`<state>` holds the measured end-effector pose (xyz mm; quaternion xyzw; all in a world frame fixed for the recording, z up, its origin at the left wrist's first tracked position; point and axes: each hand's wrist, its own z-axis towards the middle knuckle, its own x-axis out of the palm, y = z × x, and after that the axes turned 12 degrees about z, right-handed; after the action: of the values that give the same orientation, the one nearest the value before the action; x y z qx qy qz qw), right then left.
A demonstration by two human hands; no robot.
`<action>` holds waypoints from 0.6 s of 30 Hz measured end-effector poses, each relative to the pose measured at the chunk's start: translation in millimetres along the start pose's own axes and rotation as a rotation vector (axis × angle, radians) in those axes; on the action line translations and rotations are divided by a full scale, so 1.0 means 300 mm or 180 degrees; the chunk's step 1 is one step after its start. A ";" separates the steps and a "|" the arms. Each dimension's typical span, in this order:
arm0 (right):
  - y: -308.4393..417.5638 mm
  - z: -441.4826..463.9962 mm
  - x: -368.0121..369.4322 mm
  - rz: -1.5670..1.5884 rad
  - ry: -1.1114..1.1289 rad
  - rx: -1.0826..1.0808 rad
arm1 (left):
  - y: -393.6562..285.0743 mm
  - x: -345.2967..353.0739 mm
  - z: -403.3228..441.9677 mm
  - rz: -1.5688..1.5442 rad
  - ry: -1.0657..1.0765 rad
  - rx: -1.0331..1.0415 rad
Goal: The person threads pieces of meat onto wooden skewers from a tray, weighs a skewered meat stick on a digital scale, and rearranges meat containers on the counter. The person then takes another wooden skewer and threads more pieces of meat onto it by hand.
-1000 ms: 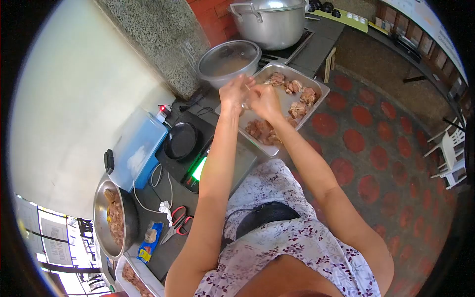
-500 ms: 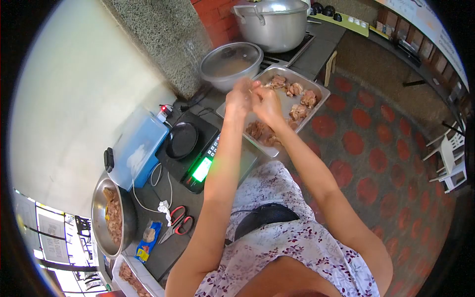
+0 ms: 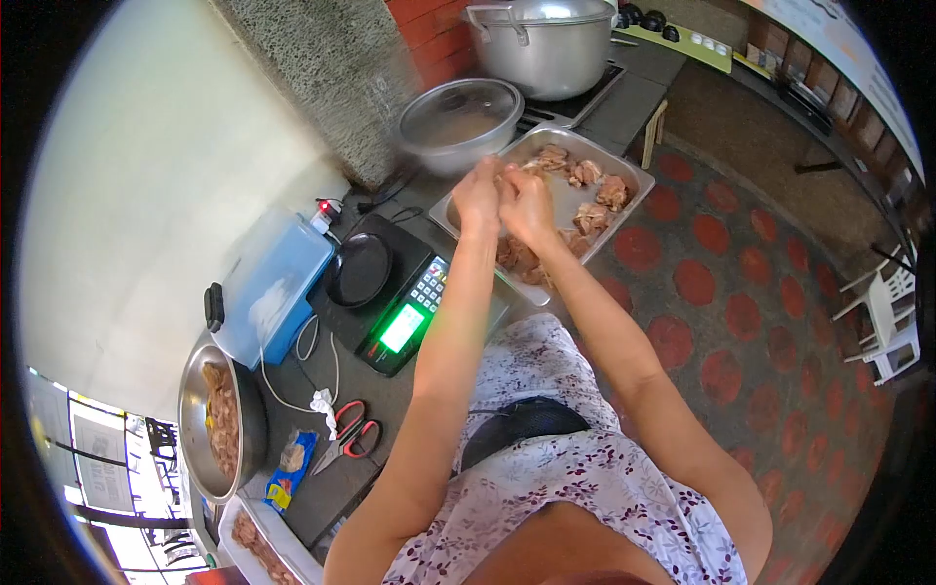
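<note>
My left hand (image 3: pixel 479 198) and my right hand (image 3: pixel 526 207) come together over the left side of a metal tray (image 3: pixel 639 185). Both have curled fingers pressed toward each other. Whatever lies between them is hidden. Around the tray's edges sit several clumps of meat (image 3: pixel 613 192), and more meat (image 3: pixel 517 255) lies near my right wrist. Left of my left forearm is a digital scale (image 3: pixel 401 330) with a lit green display, bearing a small black dish (image 3: pixel 361 270).
A lidded bowl (image 3: pixel 460 122) and a large lidded pot (image 3: pixel 546 54) stand behind the tray. To the left are a blue-lidded container (image 3: pixel 278 283), a steel bowl (image 3: pixel 252 429) of meat, red-handled scissors (image 3: pixel 353 432), a blue packet (image 3: pixel 291 473) and a white tub (image 3: pixel 307 565) with meat.
My hands stay together above the tray; the left hand's fingers have shifted slightly. My left forearm has moved a little right, uncovering more of the scale's keypad.
</note>
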<state>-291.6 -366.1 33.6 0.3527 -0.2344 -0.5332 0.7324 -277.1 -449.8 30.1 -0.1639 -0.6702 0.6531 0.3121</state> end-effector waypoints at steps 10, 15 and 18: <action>0.025 0.040 -0.011 -0.0193 0.0276 0.0124 | -0.032 -0.013 -0.016 0.0428 0.0157 0.0329; -0.043 0.011 -0.019 0.0194 0.0450 0.0562 | -0.096 -0.023 -0.013 -0.0245 0.0323 -0.0164; -0.055 0.014 -0.018 0.0440 0.0574 0.0470 | -0.097 -0.028 0.014 -0.0216 0.0277 -0.0362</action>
<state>-306.4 -365.0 23.9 0.4352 -0.2299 -0.4288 0.7575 -267.9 -461.1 57.0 -0.1867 -0.6972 0.5953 0.3532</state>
